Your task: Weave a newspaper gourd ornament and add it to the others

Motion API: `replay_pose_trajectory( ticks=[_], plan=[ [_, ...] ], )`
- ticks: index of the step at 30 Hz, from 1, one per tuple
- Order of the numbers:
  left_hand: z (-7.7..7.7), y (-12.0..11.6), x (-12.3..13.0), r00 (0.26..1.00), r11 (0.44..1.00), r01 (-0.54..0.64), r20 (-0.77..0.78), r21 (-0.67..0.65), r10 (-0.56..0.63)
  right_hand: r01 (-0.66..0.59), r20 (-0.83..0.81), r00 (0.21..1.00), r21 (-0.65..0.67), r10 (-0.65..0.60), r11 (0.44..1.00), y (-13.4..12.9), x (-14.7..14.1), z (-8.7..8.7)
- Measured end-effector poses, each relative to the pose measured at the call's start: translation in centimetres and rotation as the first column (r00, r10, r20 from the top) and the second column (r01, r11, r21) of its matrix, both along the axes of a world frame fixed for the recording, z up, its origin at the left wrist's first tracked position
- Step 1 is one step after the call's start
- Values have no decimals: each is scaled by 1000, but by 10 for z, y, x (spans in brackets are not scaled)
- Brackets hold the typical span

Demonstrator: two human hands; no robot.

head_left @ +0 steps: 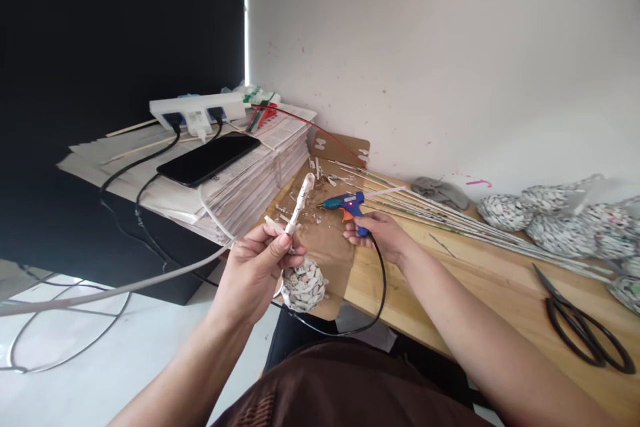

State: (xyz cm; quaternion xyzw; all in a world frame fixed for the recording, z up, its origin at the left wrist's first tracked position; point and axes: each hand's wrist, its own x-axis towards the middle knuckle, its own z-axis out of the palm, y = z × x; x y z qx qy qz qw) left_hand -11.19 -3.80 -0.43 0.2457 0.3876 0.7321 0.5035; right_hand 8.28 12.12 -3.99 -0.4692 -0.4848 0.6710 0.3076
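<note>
Head view: left hand [265, 257] fingers clamped on lower end of paper roll [302, 201], above ball [304, 287]. Right hand [384, 232] fingers wrapped round glue gun [354, 203], nozzle toward roll. Advised: steady pinch, thin bead, fingertips off nozzle.

Glossy blue plastic glue gun [359, 203], rough matt paper ball [304, 285], smooth wood table [390, 287].

Left hand [267, 257]: white rolled strip [301, 203] | right hand [375, 232]: blue glue gun [354, 207] | scissors [580, 323] right
</note>
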Motion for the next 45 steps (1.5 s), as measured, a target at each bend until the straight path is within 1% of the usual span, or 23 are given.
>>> replay_pose_trajectory(
  ticks=[3, 5, 7, 10, 12, 14, 18, 20, 22, 25, 29, 33, 35, 38, 45],
  plan=[
    [0, 2, 3, 1000, 1000, -28, -12, -4, 28, 33, -132, 991, 18, -30, 999, -7, -2, -4],
    [0, 1, 5, 999, 1000, -30, -15, -9, 29, 30, -207, 978, 34, -22, 999, -16, -1, 0],
    [0, -1, 6, 1000, 1000, -11, -19, -11, 10, -4, -260, 966, 38, 13, 999, -26, 3, 9],
    [0, -4, 6, 998, 998, 61, -36, -2, -61, -102, -290, 951, 37, 109, 994, -45, 19, 30],
    [1, -4, 6, 993, 994, 105, -48, 9, -104, -168, -267, 946, 84, 185, 982, -58, 34, 43],
    [2, -2, 6, 991, 992, 124, -46, 26, -122, -185, -214, 951, 182, 222, 966, -71, 49, 50],
    [2, 3, 6, 992, 992, 123, 12, 12, -123, -186, -114, 966, 322, 233, 928, -94, 69, 52],
    [2, 4, 7, 989, 990, 137, 59, -16, -135, -188, -46, 973, 411, 227, 892, -105, 71, 53],
    [2, 4, 9, 983, 987, 156, 100, -33, -152, -176, 25, 982, 501, 189, 848, -113, 69, 56],
    [1, 3, 11, 976, 982, 181, 131, -43, -174, -171, 92, 985, 593, 144, 787, -121, 65, 63],
    [2, 1, 13, 969, 978, 200, 161, -65, -188, -219, 138, 976, 636, 170, 740, -125, 62, 64],
    [1, -1, 13, 958, 971, 233, 184, -59, -219, -209, 186, 977, 717, 106, 666, -126, 62, 60],
    [1, -2, 13, 953, 968, 249, 187, -41, -237, -214, 215, 973, 737, 77, 641, -127, 62, 59],
    [0, -2, 13, 949, 966, 258, 197, -29, -248, -218, 235, 970, 740, 60, 636, -129, 62, 59],
    [-2, -5, 11, 936, 955, 296, 189, 29, -296, -293, 292, 951, 732, 105, 615, -132, 60, 65]
  ],
)
